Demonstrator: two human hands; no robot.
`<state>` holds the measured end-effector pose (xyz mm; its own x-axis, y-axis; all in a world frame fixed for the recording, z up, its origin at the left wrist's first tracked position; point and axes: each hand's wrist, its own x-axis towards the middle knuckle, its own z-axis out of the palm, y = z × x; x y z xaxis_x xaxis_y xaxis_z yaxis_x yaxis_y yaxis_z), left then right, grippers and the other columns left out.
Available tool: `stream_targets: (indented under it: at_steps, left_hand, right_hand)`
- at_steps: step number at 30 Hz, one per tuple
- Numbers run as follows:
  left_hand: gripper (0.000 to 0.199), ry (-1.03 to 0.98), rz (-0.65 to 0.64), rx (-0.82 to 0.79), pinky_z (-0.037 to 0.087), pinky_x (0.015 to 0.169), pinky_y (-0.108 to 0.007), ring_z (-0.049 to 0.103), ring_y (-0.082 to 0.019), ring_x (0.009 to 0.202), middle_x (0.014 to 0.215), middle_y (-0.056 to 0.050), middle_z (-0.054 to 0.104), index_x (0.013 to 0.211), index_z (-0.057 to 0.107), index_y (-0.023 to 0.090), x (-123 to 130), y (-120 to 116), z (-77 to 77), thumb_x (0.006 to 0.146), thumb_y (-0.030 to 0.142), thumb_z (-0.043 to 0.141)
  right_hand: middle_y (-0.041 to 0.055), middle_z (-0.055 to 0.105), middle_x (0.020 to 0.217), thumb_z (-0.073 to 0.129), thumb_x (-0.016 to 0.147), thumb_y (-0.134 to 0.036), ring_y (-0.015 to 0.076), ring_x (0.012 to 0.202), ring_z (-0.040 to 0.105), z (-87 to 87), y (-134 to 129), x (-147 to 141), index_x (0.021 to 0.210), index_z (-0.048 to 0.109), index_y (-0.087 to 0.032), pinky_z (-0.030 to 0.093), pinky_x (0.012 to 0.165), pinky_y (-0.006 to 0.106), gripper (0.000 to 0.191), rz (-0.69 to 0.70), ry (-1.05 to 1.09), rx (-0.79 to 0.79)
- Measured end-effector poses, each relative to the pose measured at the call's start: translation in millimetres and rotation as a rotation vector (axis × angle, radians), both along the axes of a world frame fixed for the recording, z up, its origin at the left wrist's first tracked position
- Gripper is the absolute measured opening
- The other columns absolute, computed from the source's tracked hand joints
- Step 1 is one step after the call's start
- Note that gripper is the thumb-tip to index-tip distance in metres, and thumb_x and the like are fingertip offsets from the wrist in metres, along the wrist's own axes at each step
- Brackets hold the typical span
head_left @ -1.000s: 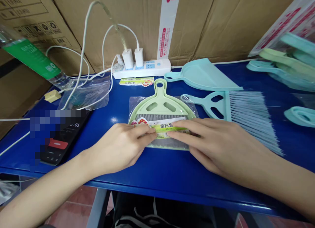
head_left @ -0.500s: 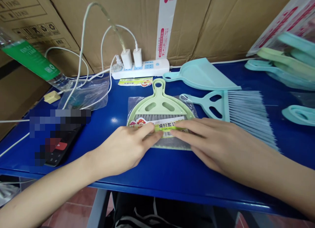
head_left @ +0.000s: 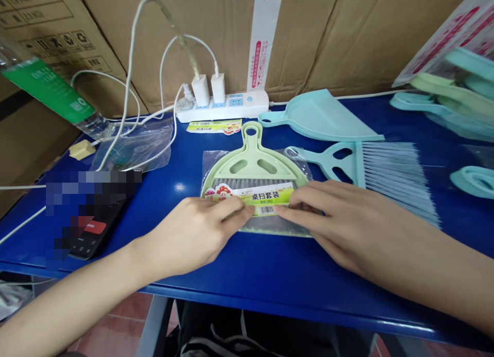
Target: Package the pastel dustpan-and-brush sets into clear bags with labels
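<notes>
Since the frame half a second ago, the right hand (head_left: 347,228) has slid a little toward 3 o'clock, baring more of the printed label (head_left: 266,196); the left hand (head_left: 196,236) lies almost where it was. The green brush-and-dustpan set (head_left: 252,161), in its clear bag (head_left: 211,159), lies flat mid-bench (head_left: 266,274), at 12 o'clock from the person. At the label's 8 o'clock edge, the left thumb and forefinger come together; whether that grip pinches the label or merely presses on it, I can't say. The right grip is loose, thumb and forefinger tips apart at the label's 3 o'clock end.

Uneven pressure from the two hands could skew or crease the label, and slick film could let the bag slip. A wider right-hand sweep might nudge the blue brush (head_left: 380,164), just beside at 2 o'clock.

The set's handle points to 12, its lengthwise axis running 12 to 6; the label's long axis lies crosswise, roughly 9 to 3.
</notes>
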<state>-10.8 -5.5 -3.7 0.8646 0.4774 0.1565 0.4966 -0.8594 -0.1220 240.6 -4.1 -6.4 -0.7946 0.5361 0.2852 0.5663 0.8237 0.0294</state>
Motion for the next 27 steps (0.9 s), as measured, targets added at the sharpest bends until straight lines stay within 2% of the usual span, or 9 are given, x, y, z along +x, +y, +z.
stream_targets:
  at_steps: [9,16,21,27]
  left_hand:
    - [0.042,0.098,0.032,0.016,0.061,0.060,-0.032,0.068,-0.018,0.075,0.099,-0.008,0.063,0.129,0.054,0.013,6.2,-0.2,0.2,0.091,0.009,0.036]
    - [0.043,0.075,0.012,0.042,0.060,0.056,-0.032,0.068,-0.018,0.071,0.099,-0.009,0.062,0.128,0.056,0.011,5.3,0.3,-0.9,0.090,0.007,0.036]
    - [0.042,0.087,0.014,0.048,0.060,0.058,-0.032,0.068,-0.018,0.069,0.099,-0.008,0.064,0.128,0.056,0.011,5.0,-0.1,-0.5,0.091,0.008,0.035]
    - [0.040,0.044,0.005,0.027,0.061,0.060,-0.031,0.069,-0.017,0.073,0.098,-0.008,0.065,0.124,0.057,0.010,3.3,0.3,1.3,0.093,0.008,0.032]
  right_hand:
    - [0.0079,0.071,0.084,0.042,0.082,-0.001,0.0199,0.074,0.063,2.1,0.0,1.0,0.092,0.072,-0.016,0.051,0.072,0.034,0.035,0.032,0.007,0.018]
    - [0.0056,0.069,0.080,0.046,0.083,-0.002,0.0203,0.075,0.061,4.8,2.5,3.6,0.083,0.070,-0.019,0.048,0.073,0.035,0.029,0.036,0.002,0.078]
    - [0.0071,0.068,0.082,0.045,0.080,-0.001,0.0227,0.081,0.060,0.2,3.6,5.6,0.087,0.070,-0.019,0.048,0.071,0.035,0.031,0.047,-0.021,0.107]
    - [0.0068,0.069,0.081,0.043,0.081,-0.001,0.0227,0.078,0.061,0.7,3.1,7.0,0.086,0.071,-0.019,0.049,0.070,0.036,0.033,0.047,0.006,0.067]
